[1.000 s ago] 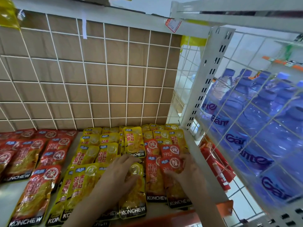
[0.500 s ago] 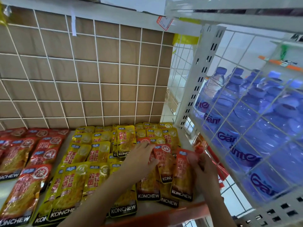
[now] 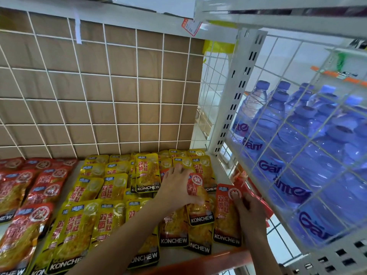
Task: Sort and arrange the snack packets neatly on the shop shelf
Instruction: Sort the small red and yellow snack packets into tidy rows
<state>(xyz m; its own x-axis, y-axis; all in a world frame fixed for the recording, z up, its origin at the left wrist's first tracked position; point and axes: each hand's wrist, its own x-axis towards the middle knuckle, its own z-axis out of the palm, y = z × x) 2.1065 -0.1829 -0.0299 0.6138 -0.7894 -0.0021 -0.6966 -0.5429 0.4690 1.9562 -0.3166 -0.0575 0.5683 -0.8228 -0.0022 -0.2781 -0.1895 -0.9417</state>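
Yellow snack packets (image 3: 111, 219) lie in overlapping rows on the white shelf (image 3: 219, 169), with a block of red packets (image 3: 25, 231) to their left. Several more red packets sit at the shelf's right end. My left hand (image 3: 176, 189) reaches over the yellow rows; its thumb lies across the face of one red packet (image 3: 195, 187), with its fingers spread on the yellow packets behind. My right hand (image 3: 249, 213) grips the right edge of another red packet (image 3: 225, 221), fingertips curled on its front.
A white wire grid over brown board (image 3: 99, 96) backs the shelf. An orange lip (image 3: 208, 259) runs along the shelf front. To the right, a wire side panel (image 3: 278, 135) screens blue water bottles (image 3: 297, 145). A red object (image 3: 241, 181) lies beyond the shelf's right edge.
My left hand moved from the yellow packets rightward onto a red packet. My right hand pulled another red packet toward the shelf's right edge. The view shifted right.
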